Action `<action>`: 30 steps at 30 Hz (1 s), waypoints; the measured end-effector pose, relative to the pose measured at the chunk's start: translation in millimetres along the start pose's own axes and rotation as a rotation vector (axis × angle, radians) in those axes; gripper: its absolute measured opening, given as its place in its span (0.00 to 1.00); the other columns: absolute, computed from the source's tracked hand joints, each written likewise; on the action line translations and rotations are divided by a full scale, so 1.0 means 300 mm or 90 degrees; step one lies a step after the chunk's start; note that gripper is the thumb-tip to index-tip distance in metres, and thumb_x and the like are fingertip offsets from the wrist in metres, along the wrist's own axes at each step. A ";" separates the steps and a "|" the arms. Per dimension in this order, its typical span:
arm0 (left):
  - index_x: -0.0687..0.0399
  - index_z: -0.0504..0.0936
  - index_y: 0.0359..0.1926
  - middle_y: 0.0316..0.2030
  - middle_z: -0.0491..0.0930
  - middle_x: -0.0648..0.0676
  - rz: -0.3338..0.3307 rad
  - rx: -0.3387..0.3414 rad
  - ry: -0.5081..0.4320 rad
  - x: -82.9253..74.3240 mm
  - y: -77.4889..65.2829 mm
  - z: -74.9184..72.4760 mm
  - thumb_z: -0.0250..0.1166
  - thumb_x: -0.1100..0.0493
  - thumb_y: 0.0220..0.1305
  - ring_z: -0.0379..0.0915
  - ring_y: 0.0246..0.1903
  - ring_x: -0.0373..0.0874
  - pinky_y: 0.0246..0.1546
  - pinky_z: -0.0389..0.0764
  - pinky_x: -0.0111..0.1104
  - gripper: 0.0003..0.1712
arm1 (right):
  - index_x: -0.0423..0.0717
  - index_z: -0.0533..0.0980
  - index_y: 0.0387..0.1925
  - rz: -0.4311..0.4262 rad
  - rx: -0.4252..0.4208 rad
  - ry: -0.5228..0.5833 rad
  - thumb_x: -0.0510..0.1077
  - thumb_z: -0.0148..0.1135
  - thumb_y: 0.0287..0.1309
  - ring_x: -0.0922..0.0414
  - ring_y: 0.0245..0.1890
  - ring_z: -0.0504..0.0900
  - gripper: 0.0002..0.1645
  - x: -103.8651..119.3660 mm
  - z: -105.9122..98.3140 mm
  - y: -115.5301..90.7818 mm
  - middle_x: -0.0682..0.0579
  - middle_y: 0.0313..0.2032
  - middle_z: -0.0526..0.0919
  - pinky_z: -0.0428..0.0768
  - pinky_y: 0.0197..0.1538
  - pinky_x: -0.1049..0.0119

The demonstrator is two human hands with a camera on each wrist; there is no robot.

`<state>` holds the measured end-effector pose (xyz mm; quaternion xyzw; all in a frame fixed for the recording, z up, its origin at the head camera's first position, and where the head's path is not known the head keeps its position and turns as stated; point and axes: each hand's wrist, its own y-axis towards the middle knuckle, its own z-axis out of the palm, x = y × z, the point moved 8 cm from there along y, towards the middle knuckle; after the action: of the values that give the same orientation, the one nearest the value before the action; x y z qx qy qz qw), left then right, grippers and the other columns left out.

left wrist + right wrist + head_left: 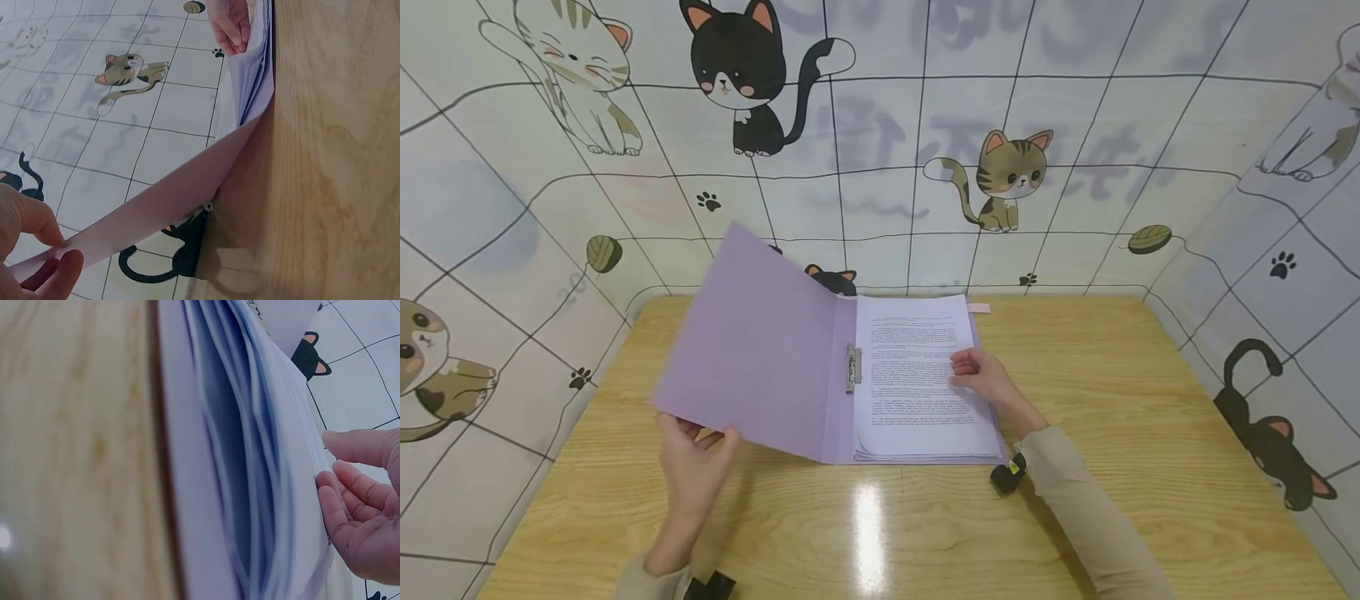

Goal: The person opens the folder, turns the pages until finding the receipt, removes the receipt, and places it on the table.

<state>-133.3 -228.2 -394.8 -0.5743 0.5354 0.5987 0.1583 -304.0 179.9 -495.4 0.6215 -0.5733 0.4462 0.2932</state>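
A lilac folder (752, 350) lies spread on the wooden table, its left cover tilted up off the surface. My left hand (695, 467) pinches the lower left corner of that cover between thumb and fingers, as the left wrist view also shows. On the folder's right side lies a stack of printed papers (917, 375), beside a metal clip (853, 368) at the spine. My right hand (988, 382) rests at the right edge of the papers with fingers loosely bent. In the right wrist view its fingertips touch the top sheet (294, 456), and the sheets' edges fan slightly apart.
The wooden table (1112, 400) extends around the folder. A cat-patterned wall covering (880, 200) encloses the back and both sides. A pale pink tab (979, 308) sticks out at the folder's upper right. Black wrist cameras (1008, 474) sit by the sleeves.
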 end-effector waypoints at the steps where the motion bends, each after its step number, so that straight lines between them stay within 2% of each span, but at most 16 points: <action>1: 0.71 0.56 0.57 0.41 0.70 0.56 -0.020 -0.005 -0.002 0.012 0.000 -0.008 0.61 0.80 0.45 0.73 0.35 0.33 0.30 0.77 0.19 0.37 | 0.33 0.71 0.50 0.001 0.000 0.002 0.32 0.63 0.51 0.49 0.45 0.75 0.23 0.000 0.000 0.000 0.39 0.46 0.77 0.72 0.52 0.60; 4: 0.67 0.52 0.61 0.41 0.70 0.55 -0.065 -0.032 -0.025 0.042 0.003 -0.033 0.60 0.81 0.45 0.73 0.33 0.36 0.28 0.77 0.20 0.42 | 0.33 0.71 0.50 -0.002 0.001 0.002 0.32 0.63 0.51 0.49 0.45 0.75 0.23 0.002 -0.001 0.001 0.39 0.46 0.77 0.72 0.51 0.60; 8: 0.58 0.50 0.64 0.42 0.69 0.54 -0.125 -0.094 -0.079 0.083 0.009 -0.073 0.59 0.82 0.44 0.71 0.31 0.38 0.25 0.76 0.19 0.47 | 0.32 0.71 0.50 -0.007 -0.001 0.005 0.33 0.64 0.51 0.49 0.45 0.75 0.23 0.005 -0.001 0.000 0.39 0.46 0.77 0.72 0.51 0.61; 11: 0.54 0.48 0.66 0.44 0.68 0.54 -0.163 -0.130 -0.107 0.117 0.010 -0.104 0.59 0.82 0.43 0.71 0.30 0.38 0.26 0.76 0.19 0.50 | 0.32 0.71 0.50 -0.010 -0.001 0.007 0.32 0.64 0.51 0.49 0.45 0.75 0.23 0.008 -0.001 -0.003 0.38 0.46 0.77 0.72 0.51 0.60; 16: 0.57 0.52 0.64 0.43 0.68 0.54 -0.236 -0.131 -0.084 0.186 0.005 -0.141 0.61 0.80 0.46 0.69 0.30 0.37 0.27 0.74 0.17 0.45 | 0.32 0.71 0.50 -0.006 -0.002 0.003 0.32 0.64 0.51 0.48 0.45 0.75 0.23 0.011 -0.002 -0.006 0.38 0.46 0.77 0.72 0.51 0.60; 20: 0.59 0.54 0.62 0.43 0.68 0.55 -0.296 -0.095 0.006 0.228 -0.001 -0.167 0.63 0.75 0.48 0.69 0.29 0.31 0.26 0.73 0.16 0.41 | 0.32 0.71 0.50 -0.003 -0.002 0.001 0.33 0.63 0.52 0.49 0.45 0.75 0.23 0.012 -0.002 -0.003 0.38 0.46 0.77 0.73 0.51 0.61; 23: 0.65 0.54 0.61 0.43 0.69 0.59 -0.305 -0.042 0.104 0.241 -0.002 -0.182 0.66 0.71 0.49 0.67 0.25 0.24 0.25 0.72 0.16 0.41 | 0.32 0.71 0.51 -0.001 0.000 0.003 0.33 0.63 0.52 0.49 0.45 0.75 0.23 0.012 -0.002 -0.004 0.38 0.46 0.76 0.72 0.51 0.61; 25: 0.68 0.55 0.60 0.41 0.71 0.63 -0.302 -0.013 0.160 0.246 -0.001 -0.191 0.67 0.69 0.48 0.67 0.23 0.24 0.23 0.72 0.16 0.40 | 0.32 0.71 0.51 0.003 -0.001 0.006 0.32 0.63 0.51 0.49 0.45 0.75 0.23 0.012 -0.002 -0.007 0.38 0.47 0.76 0.72 0.51 0.61; 27: 0.72 0.58 0.58 0.39 0.73 0.67 -0.294 0.010 0.218 0.250 -0.001 -0.200 0.69 0.67 0.47 0.70 0.24 0.30 0.22 0.71 0.18 0.40 | 0.33 0.71 0.51 0.008 -0.001 0.006 0.32 0.63 0.51 0.48 0.46 0.75 0.23 0.012 -0.003 -0.008 0.39 0.47 0.76 0.72 0.52 0.60; 30: 0.76 0.60 0.54 0.39 0.73 0.72 -0.295 0.045 0.279 0.262 -0.002 -0.208 0.71 0.64 0.46 0.74 0.30 0.49 0.29 0.73 0.28 0.39 | 0.33 0.71 0.51 0.009 0.000 0.004 0.33 0.63 0.52 0.48 0.46 0.75 0.23 0.008 -0.005 -0.006 0.39 0.47 0.76 0.72 0.52 0.60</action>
<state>-123.2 -312.8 -448.0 -0.7902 0.4322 0.3901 0.1914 -302.7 180.5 -492.3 0.6160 -0.5768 0.4501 0.2920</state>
